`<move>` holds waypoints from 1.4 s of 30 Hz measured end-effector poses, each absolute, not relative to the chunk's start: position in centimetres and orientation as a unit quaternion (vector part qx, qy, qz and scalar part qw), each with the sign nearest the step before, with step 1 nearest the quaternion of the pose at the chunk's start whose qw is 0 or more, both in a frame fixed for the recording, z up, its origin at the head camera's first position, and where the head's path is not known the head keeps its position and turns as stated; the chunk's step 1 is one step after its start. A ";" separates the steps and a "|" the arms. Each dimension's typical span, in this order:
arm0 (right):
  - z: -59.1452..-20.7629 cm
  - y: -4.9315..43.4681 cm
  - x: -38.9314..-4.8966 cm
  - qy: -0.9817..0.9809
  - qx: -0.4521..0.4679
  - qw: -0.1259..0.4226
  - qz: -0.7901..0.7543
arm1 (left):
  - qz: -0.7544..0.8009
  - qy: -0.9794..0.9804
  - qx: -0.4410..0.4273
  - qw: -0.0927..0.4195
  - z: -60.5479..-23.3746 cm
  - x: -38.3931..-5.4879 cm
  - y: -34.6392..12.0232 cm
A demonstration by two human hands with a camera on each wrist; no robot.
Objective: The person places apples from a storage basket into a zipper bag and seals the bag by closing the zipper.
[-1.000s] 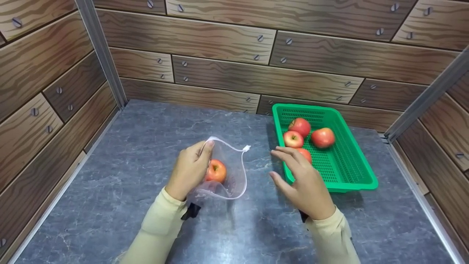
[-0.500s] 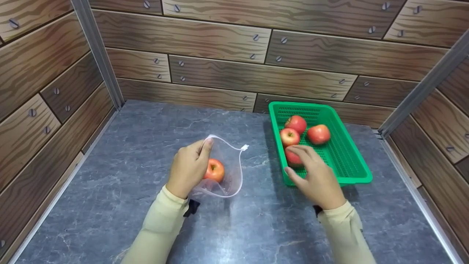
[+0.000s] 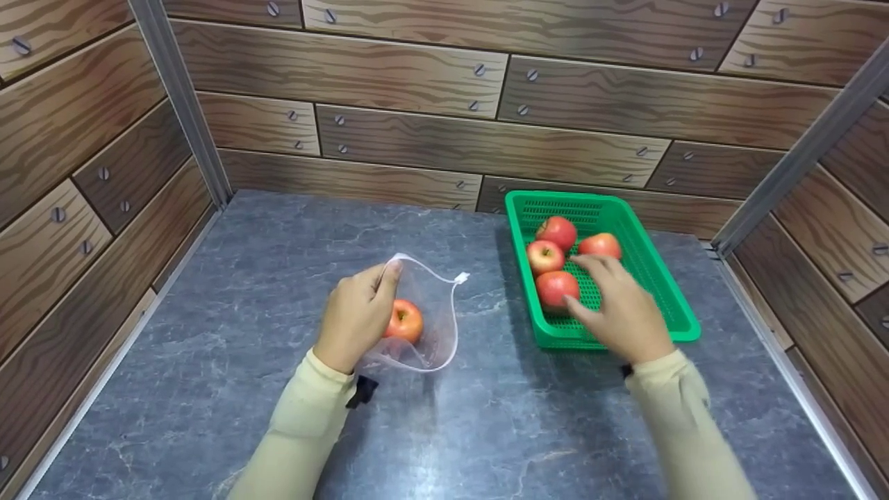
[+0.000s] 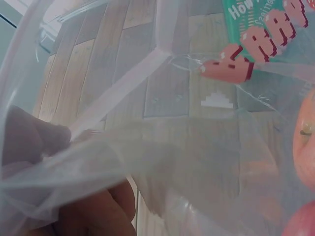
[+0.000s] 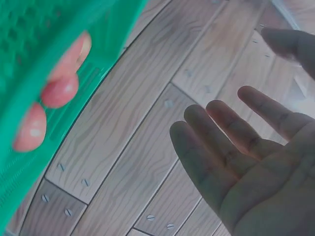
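My left hand (image 3: pixel 355 316) pinches the rim of a clear plastic zip bag (image 3: pixel 437 326), thumb over its upper edge. The bag's mouth gapes, with a white slider at its upper right. Inside sits a red apple (image 3: pixel 405 321), partly behind the fingers. Through the film in the left wrist view, one apple (image 4: pixel 307 140) shows at the right edge and more red below it. My right hand (image 3: pixel 625 309), fingers apart and holding nothing, is over the green basket (image 3: pixel 670 292). Its thumb overlaps the nearest apple (image 3: pixel 557 290) in the head view; its fingertips overlap the right-hand apple (image 3: pixel 601 246).
Two more apples lie along the basket's left side, one red apple (image 3: pixel 557 232) behind a paler apple (image 3: pixel 545 257). The basket stands on a grey marbled table (image 3: pixel 278 236) near the wood-patterned back wall (image 3: pixel 417 139). Side walls with metal corner posts enclose the table.
My right hand has moved rightward from the basket's left rim to over its inside, uncovering the nearest apple. The left hand keeps its hold on the bag. The head view has shifted slightly.
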State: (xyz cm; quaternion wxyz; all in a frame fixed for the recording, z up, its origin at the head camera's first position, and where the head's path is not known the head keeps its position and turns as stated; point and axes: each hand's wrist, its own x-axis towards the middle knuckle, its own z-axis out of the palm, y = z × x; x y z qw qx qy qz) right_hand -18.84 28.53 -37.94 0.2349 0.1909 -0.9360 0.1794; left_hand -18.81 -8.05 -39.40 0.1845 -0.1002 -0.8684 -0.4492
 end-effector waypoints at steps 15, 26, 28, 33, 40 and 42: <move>-33.9 29.8 -25.3 -0.984 0.144 -0.005 0.107 | -0.458 -0.866 -0.093 0.176 -39.7 -19.2 -8.4; -35.9 29.3 -30.0 -0.978 0.109 -0.170 0.053 | -0.467 -0.864 -0.090 0.164 -40.0 -19.1 -8.5; -36.1 29.1 -30.5 -0.974 0.102 -0.196 0.045 | -0.470 -0.863 -0.091 0.162 -40.0 -19.1 -8.5; -37.0 28.7 -31.6 -0.967 0.078 -0.241 0.042 | -0.468 -0.863 -0.096 0.166 -39.8 -19.1 -8.3; -38.3 28.3 -33.2 -0.959 0.031 -0.279 0.049 | -0.460 -0.865 -0.099 0.171 -39.7 -19.1 -8.0; -38.5 28.3 -33.4 -0.959 0.035 -0.279 0.042 | -0.463 -0.863 -0.100 0.174 -39.6 -19.1 -7.9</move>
